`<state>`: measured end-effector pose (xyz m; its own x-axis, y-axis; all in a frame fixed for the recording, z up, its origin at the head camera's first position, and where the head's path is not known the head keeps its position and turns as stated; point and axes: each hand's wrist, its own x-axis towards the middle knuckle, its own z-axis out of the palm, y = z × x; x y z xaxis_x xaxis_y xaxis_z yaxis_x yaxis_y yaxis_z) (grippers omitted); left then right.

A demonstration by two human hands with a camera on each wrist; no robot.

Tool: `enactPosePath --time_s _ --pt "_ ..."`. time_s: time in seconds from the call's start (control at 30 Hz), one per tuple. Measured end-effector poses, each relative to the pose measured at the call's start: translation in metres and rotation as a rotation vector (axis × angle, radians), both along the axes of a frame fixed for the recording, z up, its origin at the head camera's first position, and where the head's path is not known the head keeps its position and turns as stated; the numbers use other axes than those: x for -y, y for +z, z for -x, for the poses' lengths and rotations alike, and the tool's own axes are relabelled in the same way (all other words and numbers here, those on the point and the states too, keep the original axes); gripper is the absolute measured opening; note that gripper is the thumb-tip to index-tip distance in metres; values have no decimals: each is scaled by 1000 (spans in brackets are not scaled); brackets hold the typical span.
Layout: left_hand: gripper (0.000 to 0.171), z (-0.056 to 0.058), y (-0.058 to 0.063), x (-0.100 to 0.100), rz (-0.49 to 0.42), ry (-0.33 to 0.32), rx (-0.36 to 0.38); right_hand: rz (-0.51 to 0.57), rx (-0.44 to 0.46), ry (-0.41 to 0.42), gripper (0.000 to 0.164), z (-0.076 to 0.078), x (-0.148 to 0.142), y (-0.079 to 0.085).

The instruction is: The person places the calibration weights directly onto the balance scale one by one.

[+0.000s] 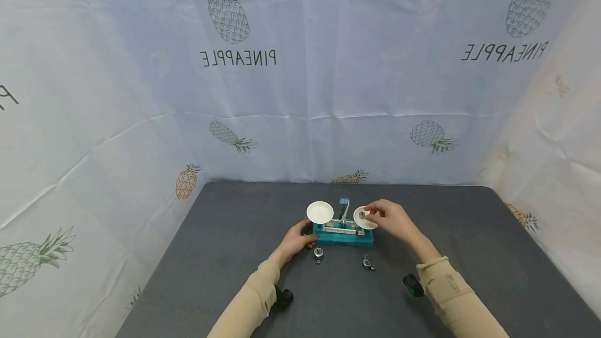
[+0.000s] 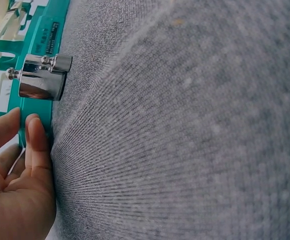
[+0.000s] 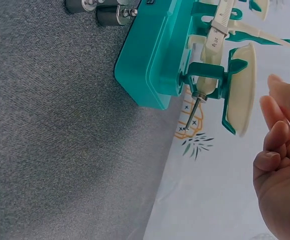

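A two-pan balance scale (image 1: 343, 238) with a teal base and white pans stands toward the back of the table. My left hand (image 1: 293, 241) grips the left end of its base, thumb in front; the left wrist view shows the fingertips (image 2: 36, 131) against the teal plastic. My right hand (image 1: 387, 218) is at the right pan (image 1: 371, 225), thumb and forefinger beside a small metal weight (image 1: 362, 215) on it. The right wrist view has the fingertips (image 3: 275, 82) just off the pan's rim, with no weight visible between them. The left pan (image 1: 320, 213) holds nothing visible.
In front of the base, a large chrome weight (image 2: 41, 80) stands with a smaller one near it. Several small weights (image 1: 367, 262) stand farther right on the grey table (image 1: 225, 254). A white pineapple-print cloth (image 1: 328, 87) hangs behind the table.
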<state>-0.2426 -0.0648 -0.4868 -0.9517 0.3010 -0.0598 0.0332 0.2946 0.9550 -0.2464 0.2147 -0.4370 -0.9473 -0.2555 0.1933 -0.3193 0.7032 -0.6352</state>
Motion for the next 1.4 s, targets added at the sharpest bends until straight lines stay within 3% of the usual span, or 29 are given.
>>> enactPosePath --time_s 0.43,0.63,0.87,1.4 --pt "53 0 -3 -1 10 20 -16 3 -64 -19 19 -22 -6 -1" --pt "52 2 -8 -1 0 11 -25 32 -99 33 18 -33 -9 -8" --pt "51 0 -1 0 -4 6 4 60 -100 93 18 -46 -10 -16" --pt "55 2 -5 1 -13 2 13 81 102 164 21 -55 -21 -49"
